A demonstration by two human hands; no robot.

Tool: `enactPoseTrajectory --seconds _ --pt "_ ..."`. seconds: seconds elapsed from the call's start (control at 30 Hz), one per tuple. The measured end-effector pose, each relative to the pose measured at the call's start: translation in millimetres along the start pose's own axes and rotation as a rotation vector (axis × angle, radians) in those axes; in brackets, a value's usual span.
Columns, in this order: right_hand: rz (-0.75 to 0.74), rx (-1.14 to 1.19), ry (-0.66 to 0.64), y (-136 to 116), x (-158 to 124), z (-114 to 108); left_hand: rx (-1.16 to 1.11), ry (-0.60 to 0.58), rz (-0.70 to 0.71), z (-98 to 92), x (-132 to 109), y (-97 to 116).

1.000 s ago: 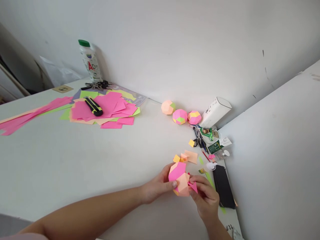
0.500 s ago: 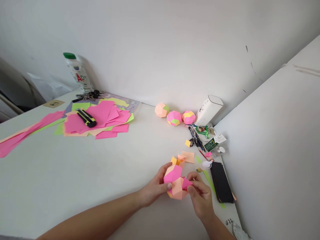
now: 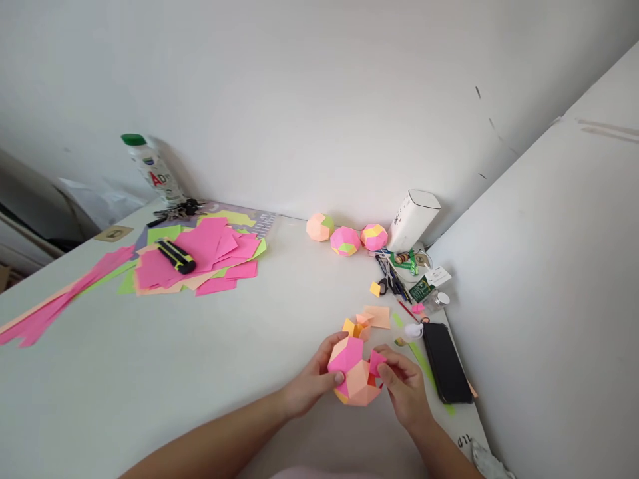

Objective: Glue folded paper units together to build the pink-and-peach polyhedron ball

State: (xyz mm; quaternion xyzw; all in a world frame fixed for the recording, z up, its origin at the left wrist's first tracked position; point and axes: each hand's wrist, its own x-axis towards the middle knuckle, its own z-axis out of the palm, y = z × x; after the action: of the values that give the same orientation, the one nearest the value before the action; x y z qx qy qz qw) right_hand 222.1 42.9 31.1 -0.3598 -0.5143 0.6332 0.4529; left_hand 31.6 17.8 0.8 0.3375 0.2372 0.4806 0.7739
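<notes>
A many-sided paper ball (image 3: 360,380) in pink and peach is held over the near part of the table, with an opening on its right side. My left hand (image 3: 316,376) is wrapped round the ball's left side, thumb on its front. At the opening, my right hand (image 3: 403,380) pinches a pink paper piece (image 3: 377,362) between thumb and fingers. Whether that piece is joined to the ball I cannot tell. Just behind the ball lie folded orange and peach paper pieces (image 3: 360,324) and a flat peach sheet (image 3: 380,317).
Finished-looking paper balls (image 3: 345,241) stand by the wall beside a white box (image 3: 413,219). Scissors (image 3: 383,285), pens, a small jar (image 3: 440,301) and a black phone (image 3: 446,362) line the right. A utility knife (image 3: 176,256) rests on pink sheets (image 3: 212,249); a bottle (image 3: 154,169) stands behind.
My right hand has drawn the pink piece slightly up and right, and the ball's opening shows wider. My left hand still grips the ball. The camera view has shifted a little.
</notes>
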Motion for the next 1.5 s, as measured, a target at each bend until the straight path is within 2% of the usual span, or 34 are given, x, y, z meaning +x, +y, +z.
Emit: enactPoseTrajectory --seconds 0.27,0.4,0.6,0.8,0.97,1.5 --pt "0.061 -0.041 0.053 -1 1 -2 0.026 -0.02 0.047 -5.1 1 0" --pt "0.138 0.031 0.018 3 3 -4 0.038 -0.01 0.055 -8.1 -1 -2" --pt "0.241 0.129 0.092 8 4 -4 0.074 0.023 0.051 -8.5 -2 -2" --pt "0.319 0.193 0.07 7 4 2 0.118 0.066 0.071 -6.9 -3 -1" --pt "0.302 0.224 0.074 5 4 6 0.143 0.099 0.079 -7.2 -3 -1" --pt "0.264 0.115 0.096 4 3 0 0.168 0.135 0.087 -10.0 -1 -3"
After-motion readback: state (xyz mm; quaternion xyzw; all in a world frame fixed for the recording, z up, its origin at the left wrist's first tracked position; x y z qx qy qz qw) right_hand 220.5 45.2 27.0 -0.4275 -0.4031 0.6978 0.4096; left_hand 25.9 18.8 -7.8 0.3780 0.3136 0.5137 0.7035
